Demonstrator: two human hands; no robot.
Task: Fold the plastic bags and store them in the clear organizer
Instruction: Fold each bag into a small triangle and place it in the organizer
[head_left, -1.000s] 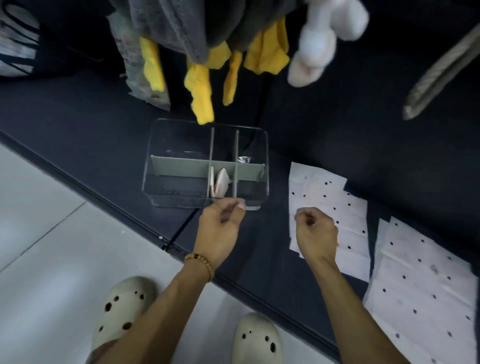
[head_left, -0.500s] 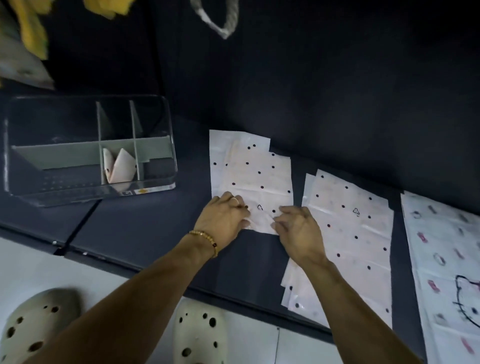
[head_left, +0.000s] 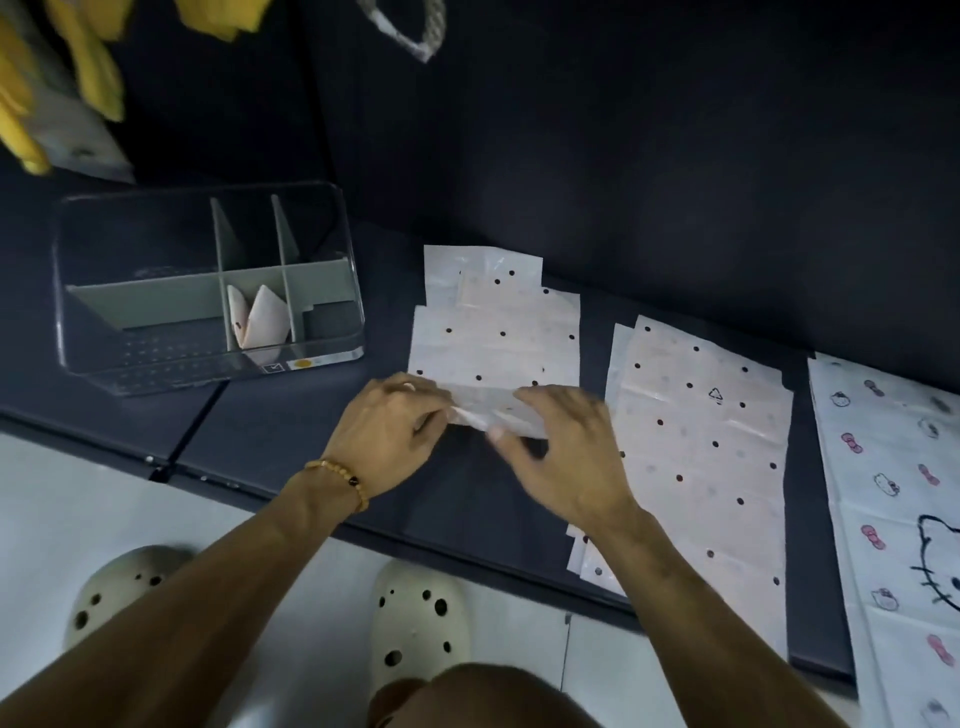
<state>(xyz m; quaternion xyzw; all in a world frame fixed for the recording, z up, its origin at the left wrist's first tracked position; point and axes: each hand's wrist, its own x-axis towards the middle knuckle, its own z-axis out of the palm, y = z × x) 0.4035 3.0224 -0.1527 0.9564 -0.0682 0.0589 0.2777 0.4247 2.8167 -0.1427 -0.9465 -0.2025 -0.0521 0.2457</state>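
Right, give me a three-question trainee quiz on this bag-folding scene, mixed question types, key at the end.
1. True or false: the clear organizer already holds folded bags.
2. Which bag are the left hand and right hand working on?
A. the cat-print bag
B. the dotted bag nearest the organizer
C. the dotted bag with the triangle mark
3. Fill in: both hands are lifting the bag's ____ edge.

Key
1. True, in the middle front compartment.
2. B
3. near (the edge closest to the person)
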